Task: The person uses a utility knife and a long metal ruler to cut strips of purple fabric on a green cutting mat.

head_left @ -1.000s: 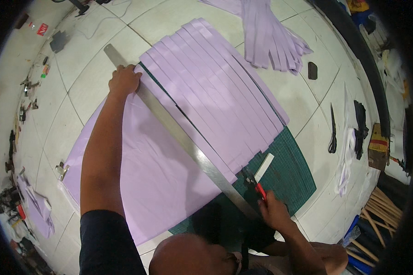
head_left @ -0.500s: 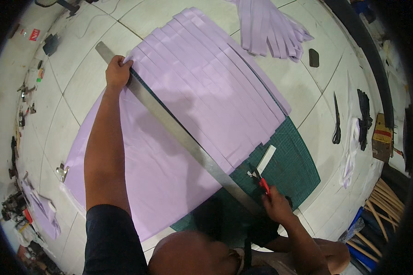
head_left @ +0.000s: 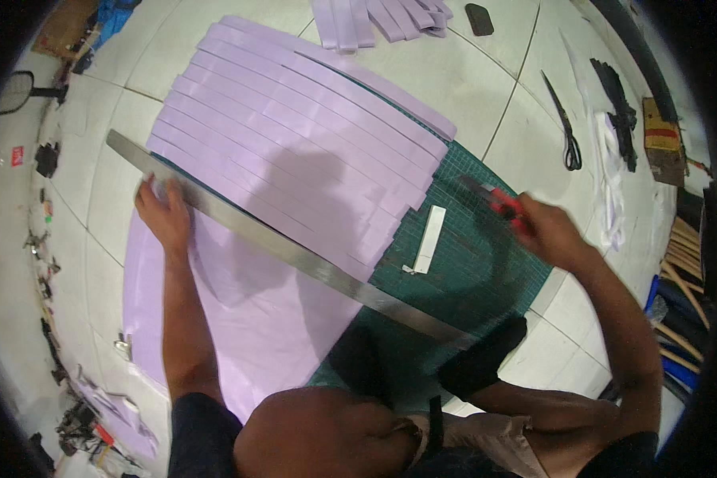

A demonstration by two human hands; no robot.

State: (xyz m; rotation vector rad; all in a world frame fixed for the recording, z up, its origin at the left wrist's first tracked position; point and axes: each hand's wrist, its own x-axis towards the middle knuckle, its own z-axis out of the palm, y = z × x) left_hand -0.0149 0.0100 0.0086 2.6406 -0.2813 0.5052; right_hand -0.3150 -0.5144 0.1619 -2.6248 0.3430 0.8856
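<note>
A long metal ruler [head_left: 295, 253] lies slantwise across lilac fabric [head_left: 255, 307]. My left hand [head_left: 166, 215] rests at the ruler's far-left part, fingers apart, fingertips touching its edge. Beyond the ruler the fabric is cut into several parallel strips [head_left: 311, 151], still lying side by side. My right hand [head_left: 551, 231] grips a red-handled cutter knife [head_left: 508, 209], raised over the right part of the green cutting mat [head_left: 474, 263]; its blade is blurred and points left. A white bar-shaped piece [head_left: 430, 240] lies on the mat between the strips and the knife.
My black-covered foot [head_left: 486, 358] is by the ruler's near end. Black scissors [head_left: 568, 131], a dark block [head_left: 479, 19] and more lilac strips [head_left: 346, 24] lie on the tiled floor [head_left: 526, 48]. A metal clip [head_left: 123, 345] sits at the fabric's left edge.
My right hand has lifted the cutter knife from near the white piece, up and to the right. My left hand has released the strip's end and slid down along the ruler. The view has shifted.
</note>
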